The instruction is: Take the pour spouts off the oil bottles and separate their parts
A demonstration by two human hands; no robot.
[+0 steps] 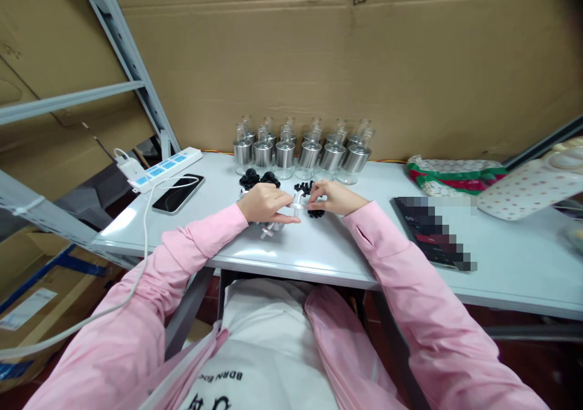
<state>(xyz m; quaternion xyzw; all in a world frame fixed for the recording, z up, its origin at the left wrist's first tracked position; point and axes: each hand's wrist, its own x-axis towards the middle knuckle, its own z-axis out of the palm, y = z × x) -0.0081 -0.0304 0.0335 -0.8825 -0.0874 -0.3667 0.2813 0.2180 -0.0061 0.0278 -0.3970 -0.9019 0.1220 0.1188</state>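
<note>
My left hand (269,203) holds a small whitish, translucent plastic spout (297,205) upright between its fingers, above the tabletop. Close by on its right, my right hand (334,198) is closed in a pinch; whatever lies between those fingertips is too small to make out. Small black pieces (303,187) lie just behind and beside the right fingers. Beyond the left hand is a pile of larger black round parts (255,178). More translucent plastic pieces (268,231) lie under and in front of the left hand, partly hidden by it.
Two rows of glass bottles with metal sleeves (285,153) stand at the back by the cardboard wall (291,51). Left are a phone (178,194), a power strip (168,168) and a white cable (144,240). A dark, partly blurred flat item (421,234) and a dotted bag (523,188) lie right.
</note>
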